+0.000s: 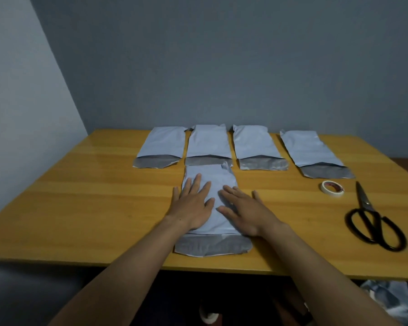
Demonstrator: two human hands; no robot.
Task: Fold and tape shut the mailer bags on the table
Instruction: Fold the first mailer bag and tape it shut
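My left hand point(193, 203) and right hand point(245, 210) lie flat, fingers straight, on the mailer bag point(210, 182) at frame centre; I'd smooth outward, then fold its grey flap point(212, 245) squarely.

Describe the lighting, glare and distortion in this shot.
Head view: dim, cool light; a pale sheen on the table near its far left corner; the wall corner leans, probably wide-angle skew; the scissors look sharp.
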